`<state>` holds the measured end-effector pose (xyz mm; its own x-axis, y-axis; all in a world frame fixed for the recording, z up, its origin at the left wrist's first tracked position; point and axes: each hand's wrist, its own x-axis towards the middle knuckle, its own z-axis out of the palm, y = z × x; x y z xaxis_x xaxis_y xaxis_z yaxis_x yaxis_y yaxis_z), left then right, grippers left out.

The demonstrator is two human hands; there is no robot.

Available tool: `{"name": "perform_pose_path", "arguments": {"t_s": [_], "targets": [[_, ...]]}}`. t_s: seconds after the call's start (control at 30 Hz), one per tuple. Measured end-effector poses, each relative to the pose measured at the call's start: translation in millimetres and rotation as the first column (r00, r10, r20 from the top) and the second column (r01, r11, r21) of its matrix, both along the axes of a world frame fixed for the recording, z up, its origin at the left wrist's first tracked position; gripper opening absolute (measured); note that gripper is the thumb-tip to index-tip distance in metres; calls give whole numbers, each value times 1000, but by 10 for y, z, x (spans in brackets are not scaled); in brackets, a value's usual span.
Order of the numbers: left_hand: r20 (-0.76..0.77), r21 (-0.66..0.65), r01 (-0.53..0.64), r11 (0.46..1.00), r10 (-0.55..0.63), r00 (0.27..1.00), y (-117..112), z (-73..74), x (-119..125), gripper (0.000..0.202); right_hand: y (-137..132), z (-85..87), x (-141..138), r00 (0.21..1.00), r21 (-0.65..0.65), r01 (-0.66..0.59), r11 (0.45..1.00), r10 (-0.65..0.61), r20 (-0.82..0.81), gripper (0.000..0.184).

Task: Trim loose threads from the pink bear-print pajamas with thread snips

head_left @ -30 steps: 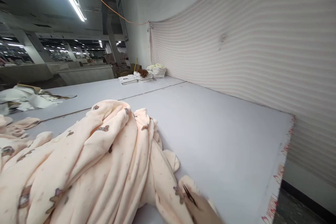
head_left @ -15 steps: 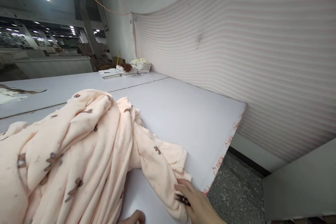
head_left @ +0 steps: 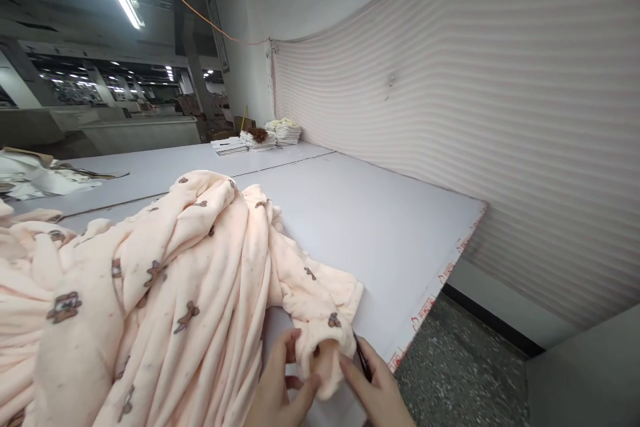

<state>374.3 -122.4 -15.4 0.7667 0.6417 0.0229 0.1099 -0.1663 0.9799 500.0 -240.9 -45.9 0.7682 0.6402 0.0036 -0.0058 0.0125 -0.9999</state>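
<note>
A pale peach, soft garment (head_left: 200, 280) with brown bear prints lies bunched on the table, one sleeve (head_left: 307, 280) stretched toward me. My left hand (head_left: 280, 380) is closed on the left edge of the sleeve's open cuff (head_left: 327, 333), thumb below and fingers at the side. On the cuff's right edge, my right hand (head_left: 375, 380) pinches the fabric. Dark thread snips (head_left: 362, 355) are tucked in that same hand, their blades pointing up and away. The cuff opening faces me, and its inside shows. Some fingertips are hidden by cloth.
The pale table (head_left: 400, 213) has a right edge with red-printed tape (head_left: 425, 313). Stacks of folded white cloth (head_left: 285, 132) stand at its far end. White scraps (head_left: 40, 173) lie at left. A striped cloth (head_left: 450, 100) hangs along the right wall.
My left hand has come up from the bottom edge and taken hold of the cuff. My right hand has shifted to the cuff's right edge, and the opening now faces me. The view has swung left.
</note>
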Motion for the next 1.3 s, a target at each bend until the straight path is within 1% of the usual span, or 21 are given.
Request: {"name": "perform_pose_path", "arguments": {"t_s": [0.03,0.07,0.1,0.17,0.23,0.3,0.33,0.4,0.47,0.53,0.57,0.63,0.67,0.7,0.77,0.83,0.9,1.0,1.1,1.2,1.3], "targets": [[12,76,14,997,-15,1000,13,-7,-18,47,-15,32,-8,987,-10,81,997,-79,140,50],[19,167,29,986,-33,999,26,-20,-36,42,-27,68,-18,954,-8,144,990,-137,266,50],[23,266,33,963,-40,999,33,-34,-54,39,-34,104,-28,914,4,181,983,-170,369,48],[52,436,-28,900,6,999,27,-55,-78,38,-33,167,-54,840,22,179,984,-164,517,35],[107,532,-129,837,85,991,-5,-52,-85,36,-21,208,-83,802,20,128,992,-115,586,24],[145,588,-207,782,150,978,-36,-27,-83,36,-11,226,-115,792,14,87,996,-78,606,22],[143,609,-217,763,163,976,-44,-11,-80,34,-11,232,-131,786,15,70,997,-65,614,21],[112,635,-206,745,175,978,-32,19,-76,29,-22,246,-161,768,4,28,1000,-24,640,16],[91,623,-200,756,184,979,13,34,-81,25,-51,283,-177,759,-60,-3,998,41,650,13],[102,593,-183,784,151,983,65,29,-95,25,-91,351,-173,782,-140,-41,989,119,612,12],[115,565,-171,807,127,985,84,21,-104,25,-113,394,-165,801,-168,-74,983,159,577,14],[123,472,-147,869,101,987,93,8,-122,19,-151,486,-152,831,-187,-139,972,217,513,18],[124,411,-150,899,108,986,82,5,-129,16,-162,529,-150,833,-191,-152,970,230,503,20],[126,348,-162,923,125,984,65,7,-132,15,-167,565,-153,825,-200,-150,968,234,515,22],[144,249,-188,950,156,977,21,19,-130,14,-155,617,-169,783,-228,-115,967,230,579,25],[184,187,-208,960,174,967,-10,31,-124,14,-127,643,-182,745,-243,-80,967,220,630,25],[231,148,-205,968,167,959,-13,25,-122,14,-106,655,-177,764,-242,-80,967,216,608,25],[266,103,-154,983,122,956,18,-25,-131,11,-112,673,-141,821,-255,-166,953,277,500,24],[273,37,-103,994,89,958,40,-87,-129,8,-135,693,-116,813,-256,-256,932,351,464,26],[307,-30,-65,997,72,949,23,-112,-103,9,-118,711,-122,813,-221,-268,938,344,470,26],[323,-41,-49,998,60,944,-3,-105,-78,12,-66,722,-135,828,-193,-274,942,333,452,25]]}}
